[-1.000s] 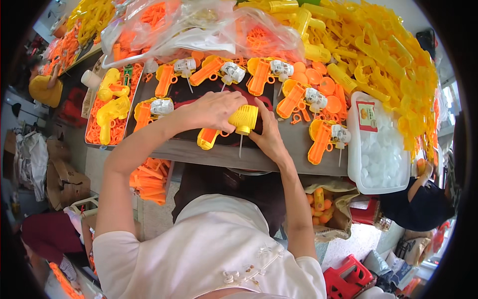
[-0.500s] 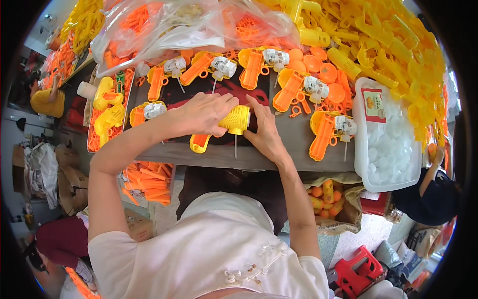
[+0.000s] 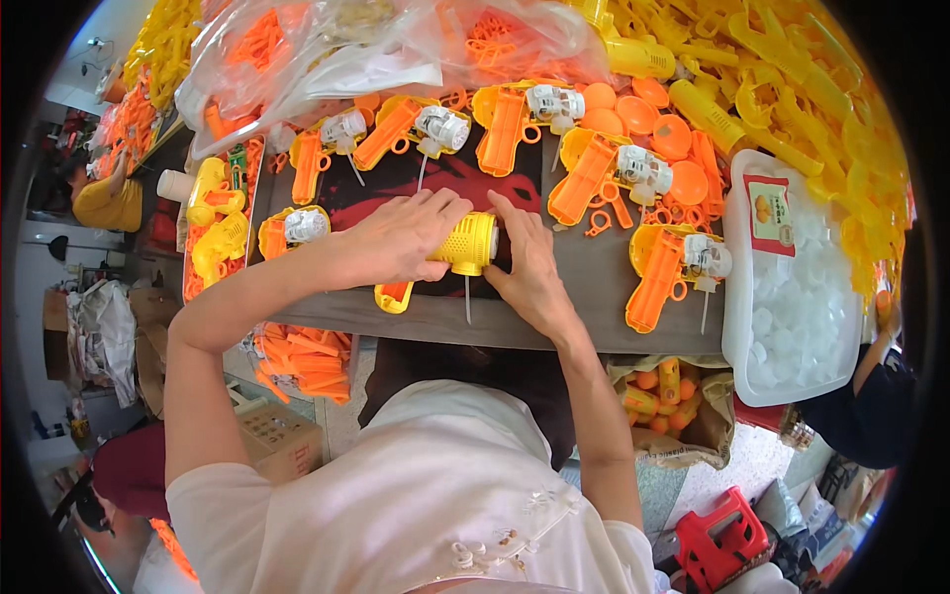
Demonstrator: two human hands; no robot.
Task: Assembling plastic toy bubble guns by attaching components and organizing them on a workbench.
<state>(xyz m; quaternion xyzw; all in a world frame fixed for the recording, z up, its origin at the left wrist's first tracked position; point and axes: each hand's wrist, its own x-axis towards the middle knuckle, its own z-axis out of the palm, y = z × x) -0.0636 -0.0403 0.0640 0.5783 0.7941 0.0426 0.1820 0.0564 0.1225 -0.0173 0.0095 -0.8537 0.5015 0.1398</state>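
Note:
Low over the front part of the dark table point(image 3: 445, 322), both hands are on a yellow toy gun point(image 3: 469, 245) with a perforated barrel, lying sideways. My left hand point(image 3: 411, 233) is closed over its rear; below it shows the orange-and-yellow handle point(image 3: 394, 296). My right hand point(image 3: 532, 265) closes thumb and fingers round the front end, where a pale rim shows. A thin whitish strip point(image 3: 468, 299) hangs from the barrel. Around them lie several half-open toy guns point(image 3: 586, 183) with orange handles and clear mechanisms; one point(image 3: 295, 230) is beside my left forearm.
On the right stands a white tub point(image 3: 737, 327) of translucent caps. Yellow shells point(image 3: 792, 89) heap behind it, near orange discs point(image 3: 673, 136). Plastic bags point(image 3: 376, 59) of orange parts lie at the back. Below the edge are a paper bag point(image 3: 708, 431) and orange pieces point(image 3: 307, 361).
The view has shifted slightly, so the things on the right sit farther right and lower. Both hands stay on the toy gun, with hardly any change in grip.

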